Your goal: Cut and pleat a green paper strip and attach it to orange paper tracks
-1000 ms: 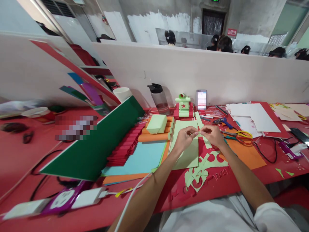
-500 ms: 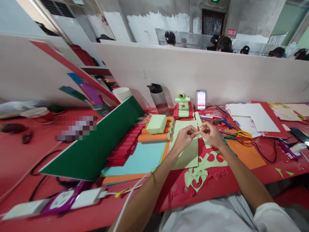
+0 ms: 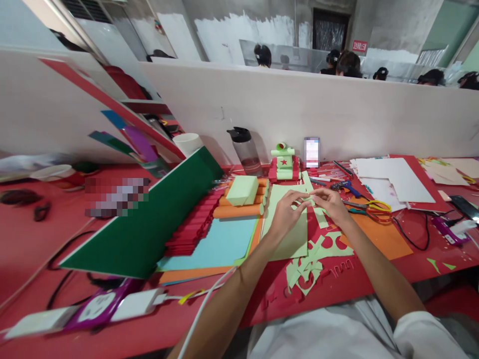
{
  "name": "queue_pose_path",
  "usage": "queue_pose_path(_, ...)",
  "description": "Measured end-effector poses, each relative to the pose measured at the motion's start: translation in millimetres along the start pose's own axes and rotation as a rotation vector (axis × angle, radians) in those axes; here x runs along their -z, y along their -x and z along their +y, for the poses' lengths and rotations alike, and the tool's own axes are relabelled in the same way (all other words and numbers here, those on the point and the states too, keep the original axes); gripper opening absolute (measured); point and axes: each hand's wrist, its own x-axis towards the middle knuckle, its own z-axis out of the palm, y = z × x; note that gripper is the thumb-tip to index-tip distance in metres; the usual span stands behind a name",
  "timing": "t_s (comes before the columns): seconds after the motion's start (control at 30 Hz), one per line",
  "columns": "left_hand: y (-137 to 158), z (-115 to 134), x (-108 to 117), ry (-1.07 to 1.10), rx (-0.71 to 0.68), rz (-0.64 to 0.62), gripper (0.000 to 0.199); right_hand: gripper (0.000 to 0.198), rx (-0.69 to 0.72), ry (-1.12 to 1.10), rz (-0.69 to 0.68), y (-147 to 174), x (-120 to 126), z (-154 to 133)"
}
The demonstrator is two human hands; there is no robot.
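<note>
My left hand (image 3: 290, 212) and my right hand (image 3: 332, 203) meet fingertip to fingertip above a light green paper sheet (image 3: 286, 244). Both are closed in a pinch on a small light green paper piece (image 3: 310, 200), mostly hidden by the fingers. Narrow green paper strips (image 3: 320, 218) lie under and beside the right hand. Closer to me are green paper scraps (image 3: 305, 271) and a cut-out sheet with round holes (image 3: 339, 251). Behind the hands stands a red and green paper tank model (image 3: 284, 163) with a red star.
Left of the sheet are orange paper rolls (image 3: 237, 211) under a green paper box (image 3: 242, 191), folded red paper (image 3: 194, 224) and a slanting green board (image 3: 149, 224). Scissors (image 3: 374, 208), a blue glue gun (image 3: 348, 187) and a phone (image 3: 312, 152) are farther right. A bottle (image 3: 245, 152) stands behind.
My fingers have shifted slightly at the pinch, and a bit of green paper now shows between them. The camera view has tilted a little; the table things stay put.
</note>
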Motion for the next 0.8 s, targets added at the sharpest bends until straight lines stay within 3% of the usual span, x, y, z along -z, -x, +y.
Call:
queue_pose_path(0.27,-0.2,0.5,-0.2,-0.017,0.063,0.003,0.022,0.033,-0.003,-0.037,-0.014,-0.2,0.2,-0.8)
queue_pose_path(0.5,-1.5,2.2,1.8,0.028,0.11,-0.016,0.027,0.026,0.139,0.21,-0.077,0.9,7.5,-6.1)
queue_pose_path(0.8,-2.0,8.3,2.2,0.169,0.184,-0.031,0.029,0.021,0.24,0.259,-0.02,1.0,4.8,-5.0)
